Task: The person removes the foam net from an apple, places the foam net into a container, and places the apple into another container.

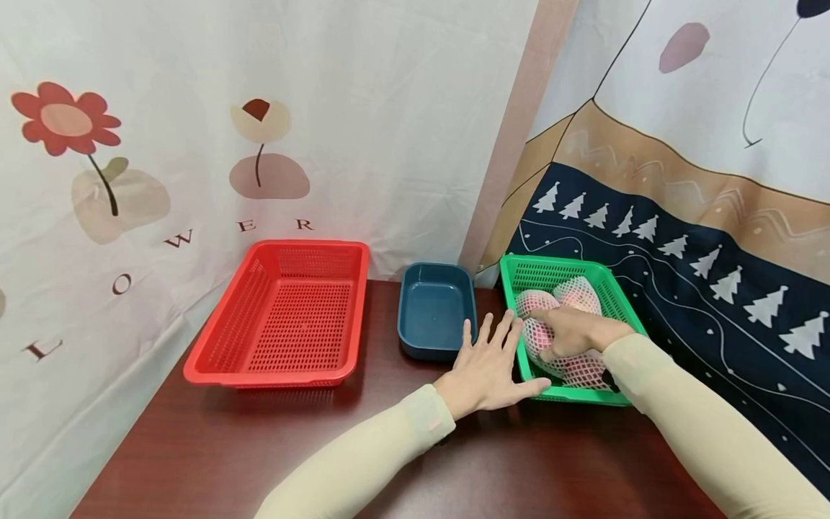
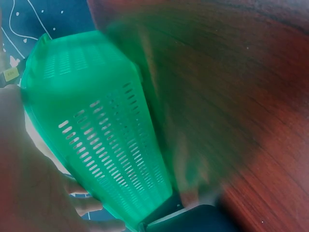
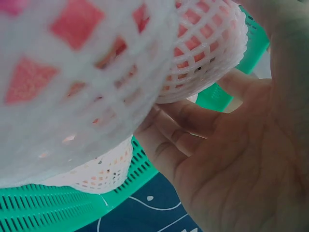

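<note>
A green basket at the right holds several round, pinkish-red pieces in white foam nets, probably fruit. My right hand reaches down among them, index finger and thumb spread over a foam-netted fruit. In the right wrist view, curled fingers go in under a netted fruit, their tips hidden. My left hand has its fingers spread straight over the basket's near left corner, thumb across the rim. The left wrist view shows its fingers along the basket's edge.
A small dark blue tray stands left of the green basket, close to my left fingertips. Further left is a large red basket with nothing in it. All stand on a dark reddish-brown table, with printed curtains hanging behind.
</note>
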{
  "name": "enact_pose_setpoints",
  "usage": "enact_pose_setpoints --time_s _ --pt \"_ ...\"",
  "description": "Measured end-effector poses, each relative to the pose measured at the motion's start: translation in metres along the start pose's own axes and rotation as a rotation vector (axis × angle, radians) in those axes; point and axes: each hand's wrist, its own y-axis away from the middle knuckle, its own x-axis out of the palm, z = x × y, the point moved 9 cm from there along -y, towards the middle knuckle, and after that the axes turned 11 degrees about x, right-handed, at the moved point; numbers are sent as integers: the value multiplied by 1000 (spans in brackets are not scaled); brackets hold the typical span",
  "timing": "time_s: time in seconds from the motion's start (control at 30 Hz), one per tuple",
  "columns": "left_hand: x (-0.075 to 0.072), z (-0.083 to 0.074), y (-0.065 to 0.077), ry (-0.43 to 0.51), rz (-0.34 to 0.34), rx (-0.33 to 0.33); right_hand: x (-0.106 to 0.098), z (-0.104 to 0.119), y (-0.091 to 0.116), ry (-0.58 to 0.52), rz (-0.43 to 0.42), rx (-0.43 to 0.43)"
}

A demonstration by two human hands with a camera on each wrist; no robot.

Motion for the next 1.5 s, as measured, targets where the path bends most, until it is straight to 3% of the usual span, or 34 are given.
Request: enact_pose_setpoints --time_s 0.73,1.27,1.5 --pt "1 0 1 -15 5 -5 -18 -6 11 -76 -177 -35" --pt "2 -1 0 -11 5 -3 -39 -5 23 -186 -256 -66" --pt "1 -1 0 -18 3 -5 -49 -6 24 -172 -328 -68"
